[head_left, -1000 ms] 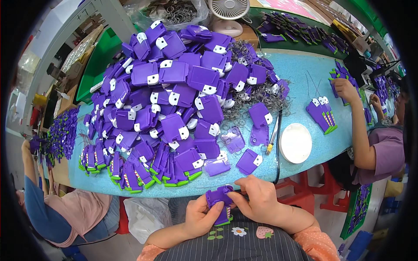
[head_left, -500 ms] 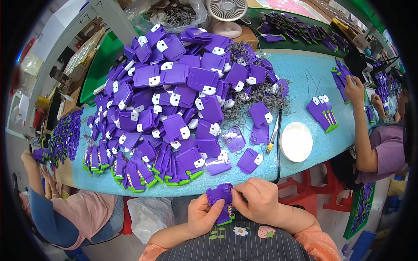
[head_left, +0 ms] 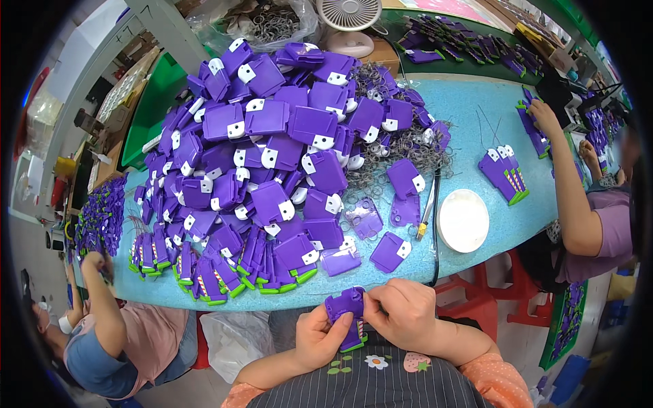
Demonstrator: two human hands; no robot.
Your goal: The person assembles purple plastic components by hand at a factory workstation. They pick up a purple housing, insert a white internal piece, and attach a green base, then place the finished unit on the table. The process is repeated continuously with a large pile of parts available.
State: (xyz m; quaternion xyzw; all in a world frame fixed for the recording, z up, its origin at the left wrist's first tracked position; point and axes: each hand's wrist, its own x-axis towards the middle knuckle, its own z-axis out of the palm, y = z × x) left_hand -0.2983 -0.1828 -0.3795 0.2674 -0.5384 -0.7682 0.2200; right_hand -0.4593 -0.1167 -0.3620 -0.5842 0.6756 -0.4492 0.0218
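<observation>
My left hand (head_left: 320,334) is closed on a purple plastic housing (head_left: 345,303) with a striped, green-footed lower part. Its thumb lies across the housing's front face. The fingers of my right hand (head_left: 405,307) are pinched together at the housing's upper right corner. Whatever is between those fingertips is too small to make out. Just beyond my hands, a purple cover (head_left: 388,253) with a white end lies on the blue table (head_left: 490,102), beside a transparent purple piece (head_left: 340,260).
A big heap of purple covers (head_left: 266,117) fills the left and middle of the table. Grey wire springs (head_left: 371,180) lie along its right side. A white round lid (head_left: 462,221), a cutter knife (head_left: 424,221) and a fan (head_left: 349,15) stand or lie around. Co-workers sit left and right.
My hands stay almost where they were, still at the purple housing. The co-worker at the left has swung an arm toward the table; the one at the right has shifted a hand slightly.
</observation>
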